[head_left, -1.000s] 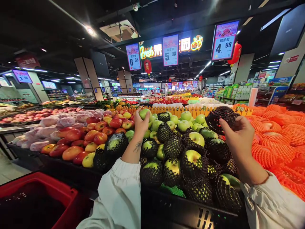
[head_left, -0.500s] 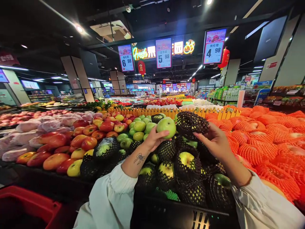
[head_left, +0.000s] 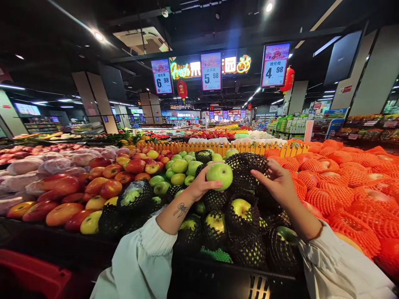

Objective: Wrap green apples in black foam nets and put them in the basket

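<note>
My left hand (head_left: pixel 204 182) is closed around a bare green apple (head_left: pixel 219 176), holding it above the pile with the stem end facing me. A black foam net sleeve (head_left: pixel 247 164) sits just right of the apple, on or just above the other fruit. My right hand (head_left: pixel 277 182) is at the sleeve's right side, its fingers spread, one lying across the front of the sleeve; whether the fingertips behind still touch it is hidden. Below are several green apples in black nets (head_left: pixel 242 208), crowded in the display.
Loose green apples (head_left: pixel 179 166) lie behind my left hand, and red-yellow apples (head_left: pixel 110 187) spread to the left. Fruit in orange nets (head_left: pixel 353 176) is heaped on the right. A low yellow fence (head_left: pixel 174 147) runs behind. A red basket (head_left: pixel 34 272) stands lower left.
The black net sleeve has sunk slightly toward the pile, and my right hand's fingers have loosened from it. My left hand still holds the apple, slightly lower and turned a little.
</note>
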### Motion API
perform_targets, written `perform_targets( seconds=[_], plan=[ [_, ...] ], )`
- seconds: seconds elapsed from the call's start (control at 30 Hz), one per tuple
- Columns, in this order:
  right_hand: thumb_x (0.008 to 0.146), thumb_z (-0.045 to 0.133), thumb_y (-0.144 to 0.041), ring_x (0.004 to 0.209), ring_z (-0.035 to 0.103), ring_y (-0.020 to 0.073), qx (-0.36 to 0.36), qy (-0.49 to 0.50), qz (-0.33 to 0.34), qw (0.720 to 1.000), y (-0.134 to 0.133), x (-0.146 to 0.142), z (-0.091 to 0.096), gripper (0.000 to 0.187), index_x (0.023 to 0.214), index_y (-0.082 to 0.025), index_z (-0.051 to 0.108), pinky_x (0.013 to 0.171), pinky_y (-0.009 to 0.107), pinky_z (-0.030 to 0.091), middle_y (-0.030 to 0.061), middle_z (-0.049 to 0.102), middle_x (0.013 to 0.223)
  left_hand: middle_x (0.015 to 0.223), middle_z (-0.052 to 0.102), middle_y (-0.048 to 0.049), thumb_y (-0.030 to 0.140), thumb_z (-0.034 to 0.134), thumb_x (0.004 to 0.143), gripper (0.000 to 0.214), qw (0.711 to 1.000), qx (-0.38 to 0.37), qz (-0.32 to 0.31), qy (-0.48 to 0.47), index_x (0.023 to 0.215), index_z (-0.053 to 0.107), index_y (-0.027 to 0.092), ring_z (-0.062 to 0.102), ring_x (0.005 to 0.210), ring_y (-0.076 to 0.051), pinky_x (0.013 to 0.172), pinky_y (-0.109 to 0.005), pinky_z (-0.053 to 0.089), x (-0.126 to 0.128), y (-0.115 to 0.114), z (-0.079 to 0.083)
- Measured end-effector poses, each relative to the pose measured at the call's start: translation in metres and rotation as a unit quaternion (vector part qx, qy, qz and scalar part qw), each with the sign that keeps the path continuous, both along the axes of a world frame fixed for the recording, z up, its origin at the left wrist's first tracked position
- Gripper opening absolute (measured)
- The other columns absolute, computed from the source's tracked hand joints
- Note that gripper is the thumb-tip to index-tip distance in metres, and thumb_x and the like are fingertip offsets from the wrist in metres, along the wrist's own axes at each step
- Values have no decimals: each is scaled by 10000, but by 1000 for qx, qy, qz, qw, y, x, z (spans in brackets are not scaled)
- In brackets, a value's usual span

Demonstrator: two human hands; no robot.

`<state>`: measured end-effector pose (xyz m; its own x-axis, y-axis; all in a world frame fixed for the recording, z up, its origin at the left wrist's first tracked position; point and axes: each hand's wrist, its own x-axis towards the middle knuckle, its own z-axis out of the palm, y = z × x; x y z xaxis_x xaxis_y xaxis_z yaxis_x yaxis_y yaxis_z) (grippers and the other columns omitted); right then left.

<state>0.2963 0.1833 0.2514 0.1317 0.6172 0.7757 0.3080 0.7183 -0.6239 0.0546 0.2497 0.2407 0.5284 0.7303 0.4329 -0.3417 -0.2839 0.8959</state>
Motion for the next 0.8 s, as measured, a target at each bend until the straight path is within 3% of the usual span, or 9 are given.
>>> perform_targets(
  seconds=[0.1, 0.27, 0.43, 0.57, 0.8],
  plan=[
    [744, 846, -469, 800, 670, 198, -46, 59, 52, 996, 0, -1, 1, 269, 917, -284, 756, 708, 337, 587, 10, 744, 901, 1156, 663, -85, 351, 922, 523, 752, 1000, -2, 24, 11, 1191, 610, 205, 647, 1073, -320, 724, -333, 585, 2, -2, 2],
    [747, 853, -457, 940, 691, 217, -67, 62, 99, 991, -1, -1, -1, 249, 900, -278, 773, 912, 368, 561, 9, 787, 975, 1058, 672, -40, 328, 931, 520, 722, 998, -3, 61, -1, 1151, 605, 198, 636, 1027, -259, 903, -385, 529, 4, -4, 3],
    [746, 829, -386, 993, 698, 222, -123, 106, 199, 966, -4, -1, -2, 242, 970, -313, 775, 925, 357, 540, -26, 789, 1026, 1029, 659, -13, 322, 936, 512, 730, 997, 4, 71, -3, 1147, 595, 207, 618, 914, -203, 931, -393, 503, 5, -1, 1],
    [667, 748, -335, 1065, 701, 285, -175, 157, 271, 933, -10, -5, 3, 178, 832, -273, 768, 971, 424, 542, 0, 802, 996, 1020, 653, -9, 329, 937, 515, 720, 997, 20, 67, -9, 1137, 593, 211, 610, 899, -197, 920, -382, 502, 6, 0, 1],
    [682, 746, -423, 1026, 716, 309, -183, 201, 233, 934, -12, -4, 7, 159, 751, -280, 729, 888, 451, 579, 3, 806, 960, 996, 655, -12, 346, 938, 525, 694, 996, 7, 86, -26, 1106, 586, 208, 617, 912, -207, 884, -366, 520, 7, -7, 5]
  ],
)
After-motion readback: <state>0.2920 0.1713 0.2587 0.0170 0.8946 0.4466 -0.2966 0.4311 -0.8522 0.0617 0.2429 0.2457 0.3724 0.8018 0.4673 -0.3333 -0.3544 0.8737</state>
